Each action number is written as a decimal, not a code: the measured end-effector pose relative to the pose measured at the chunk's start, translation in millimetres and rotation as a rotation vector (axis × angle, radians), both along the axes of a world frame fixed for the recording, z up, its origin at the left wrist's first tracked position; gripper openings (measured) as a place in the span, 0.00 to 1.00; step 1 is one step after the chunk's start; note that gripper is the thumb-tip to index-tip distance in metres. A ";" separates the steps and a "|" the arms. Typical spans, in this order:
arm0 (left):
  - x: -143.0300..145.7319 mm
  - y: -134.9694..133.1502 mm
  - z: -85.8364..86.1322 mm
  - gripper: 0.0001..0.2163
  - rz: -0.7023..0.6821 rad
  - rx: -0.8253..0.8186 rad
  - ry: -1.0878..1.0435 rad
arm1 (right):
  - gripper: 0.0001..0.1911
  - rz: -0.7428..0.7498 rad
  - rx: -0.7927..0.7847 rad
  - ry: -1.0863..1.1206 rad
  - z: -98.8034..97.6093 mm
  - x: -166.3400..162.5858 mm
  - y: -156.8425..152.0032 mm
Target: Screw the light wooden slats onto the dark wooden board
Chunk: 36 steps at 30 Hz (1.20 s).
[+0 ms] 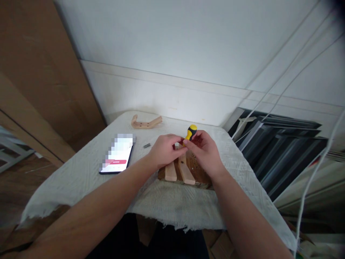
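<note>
My right hand is closed around a stubby screwdriver with a yellow and black handle, held over a dark wooden board. My left hand pinches near the screwdriver's tip with closed fingers; what it holds is too small to make out. Two light wooden pieces lie on the board below both hands.
A phone with a lit screen lies on the white cloth at the left. A small metal bit is beside it. A curved wooden hook piece rests at the table's far edge. Black panels lean at the right.
</note>
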<state>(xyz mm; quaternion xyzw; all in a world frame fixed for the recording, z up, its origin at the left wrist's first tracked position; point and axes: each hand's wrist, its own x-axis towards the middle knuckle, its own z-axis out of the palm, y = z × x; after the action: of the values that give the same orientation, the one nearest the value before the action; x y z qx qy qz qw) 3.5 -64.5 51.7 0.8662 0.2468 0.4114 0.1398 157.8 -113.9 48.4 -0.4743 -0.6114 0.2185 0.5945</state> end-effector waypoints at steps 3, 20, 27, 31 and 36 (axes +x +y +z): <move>0.3 0.6 0.2 0.05 0.014 0.000 0.022 | 0.11 0.015 0.007 0.003 0.0 -0.1 -0.1; -0.9 0.0 -1.2 0.05 0.004 -0.013 -0.023 | 0.09 -0.040 -0.013 -0.028 1.8 0.6 -2.1; -0.6 -1.0 0.0 0.05 0.015 -0.017 0.008 | 0.10 0.019 -0.004 0.064 2.1 -1.6 -1.5; -0.6 -1.9 0.4 0.04 -0.004 0.002 0.016 | 0.09 0.011 -0.022 0.034 3.2 -1.8 -2.4; -0.9 0.0 -0.2 0.06 0.015 0.008 -0.012 | 0.10 0.019 -0.014 0.060 0.3 -0.4 -0.3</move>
<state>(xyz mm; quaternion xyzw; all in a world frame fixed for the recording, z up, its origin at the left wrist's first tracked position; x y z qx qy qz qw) 2.6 -64.5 51.5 0.8625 0.2509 0.4184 0.1348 157.4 -114.2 48.7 -0.4656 -0.5962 0.2425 0.6074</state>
